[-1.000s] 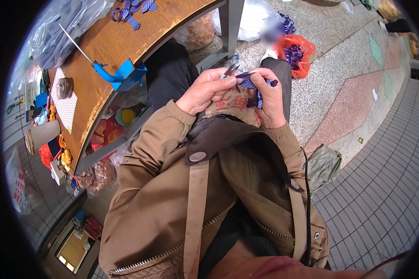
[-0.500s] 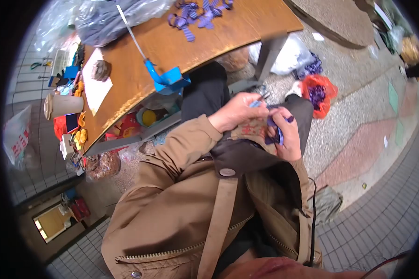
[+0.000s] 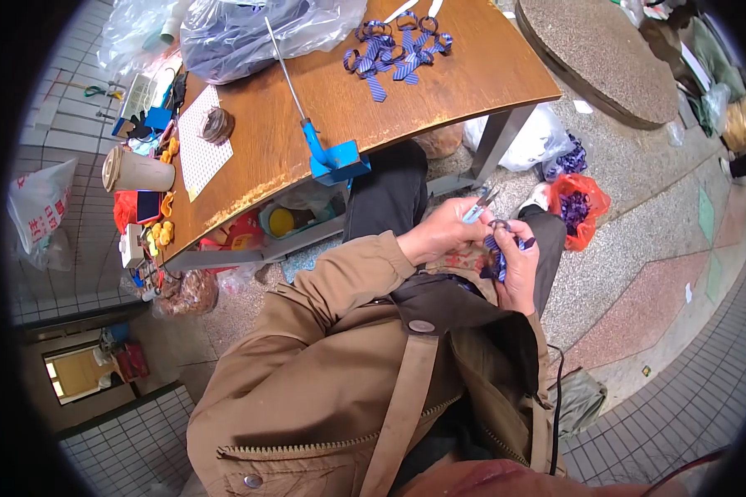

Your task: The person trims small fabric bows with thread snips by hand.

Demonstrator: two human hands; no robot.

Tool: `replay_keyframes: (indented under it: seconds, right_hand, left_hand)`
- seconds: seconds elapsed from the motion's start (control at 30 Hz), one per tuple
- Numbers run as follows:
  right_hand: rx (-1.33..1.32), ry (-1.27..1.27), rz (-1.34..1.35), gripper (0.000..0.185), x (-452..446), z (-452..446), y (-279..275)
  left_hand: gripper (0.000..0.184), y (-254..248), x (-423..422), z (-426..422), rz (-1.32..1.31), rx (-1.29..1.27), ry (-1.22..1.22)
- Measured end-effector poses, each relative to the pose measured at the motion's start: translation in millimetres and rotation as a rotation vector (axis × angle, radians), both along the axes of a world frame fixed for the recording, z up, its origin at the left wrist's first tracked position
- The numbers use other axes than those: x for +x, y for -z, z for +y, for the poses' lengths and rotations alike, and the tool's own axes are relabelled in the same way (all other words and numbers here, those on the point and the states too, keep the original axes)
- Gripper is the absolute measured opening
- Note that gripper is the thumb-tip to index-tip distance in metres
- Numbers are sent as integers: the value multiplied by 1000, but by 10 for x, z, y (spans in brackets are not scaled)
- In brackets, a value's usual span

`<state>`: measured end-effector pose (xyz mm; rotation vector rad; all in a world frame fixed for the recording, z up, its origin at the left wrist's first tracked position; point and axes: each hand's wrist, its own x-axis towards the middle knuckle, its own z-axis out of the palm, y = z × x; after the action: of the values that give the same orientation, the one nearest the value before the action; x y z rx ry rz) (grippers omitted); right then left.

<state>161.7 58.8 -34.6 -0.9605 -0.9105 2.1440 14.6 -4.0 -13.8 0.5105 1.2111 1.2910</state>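
On your side of the worktop (image 3: pixel 273 153), your left hand (image 3: pixel 439 229) angled inward, fingers closed round snips (image 3: pixel 474 214); your right hand (image 3: pixel 520 269) curled upward, fingers pinching striped fabric (image 3: pixel 499 262).

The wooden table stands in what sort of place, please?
Probably a small, informal workshop: striped ties lie on the table, snips are in the left hand, and a red bag holds purple pieces.
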Motion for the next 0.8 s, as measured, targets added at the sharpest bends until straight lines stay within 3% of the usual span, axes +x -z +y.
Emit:
replay_keyframes:
  seconds: [0.1, 0.23, 0.43, 0.57, 0.8]
  right_hand:
    - [115, 20, -149, 6, -72, -77, 5]
    - [422, 2, -278, 10, -107, -122, 99]
    - [246, -170, -301, 11, -41, -87, -6]
    - [-42, -195, -48, 10, -24, -6, 2]
    - [63, -26, -141, 13, -102, -48, 49]
  left_hand:
    - [11, 30, 53, -34, 234, 81, -74]
    - [18, 25, 95, -54, 1214, 305, -21]
    - [24, 8, 41, -3, 1379, 396, -199]
    - [25, -25, -15, -26, 1476, 357, -218]
    - [28, 88, -8, -32, 1434, 532, -102]
